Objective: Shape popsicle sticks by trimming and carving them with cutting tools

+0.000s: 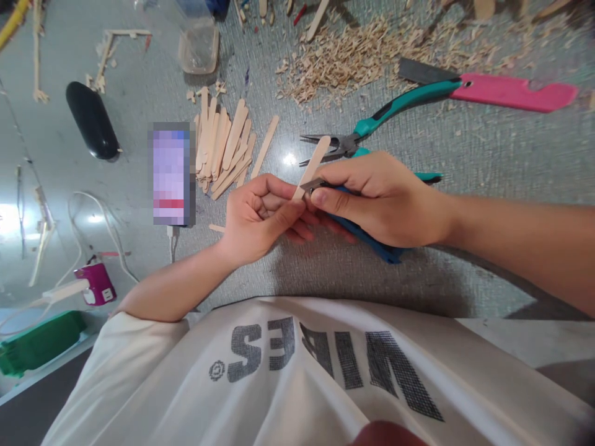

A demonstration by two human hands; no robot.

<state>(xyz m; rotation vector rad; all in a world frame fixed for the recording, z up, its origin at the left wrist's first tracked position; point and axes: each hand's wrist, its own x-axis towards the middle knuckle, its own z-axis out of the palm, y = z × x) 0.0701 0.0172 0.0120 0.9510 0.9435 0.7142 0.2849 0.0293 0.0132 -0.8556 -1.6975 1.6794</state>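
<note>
A wooden craft stick (315, 164) slants upward from my left hand (267, 217), its lower part pinched between thumb and fingers. My right hand (385, 201) is wrapped around blue-handled pliers (360, 230). Their short metal jaws meet the stick's edge close to my left thumb; whether they bite into it I cannot tell. Just beyond my hands lie long-nose pliers (385, 111) with teal handles, partly covered by my right hand. A pile of craft sticks (220, 139) rests on the grey table beyond my left hand, and a single stick (266, 145) lies beside it.
Wood shavings (344, 62) are heaped at the back, near a pink-handled knife (511, 91). To the left are a phone (170, 173) on a cable, a black case (93, 121), a clear plastic box (199, 46), a purple plug adapter (96, 285) and a green object (41, 344).
</note>
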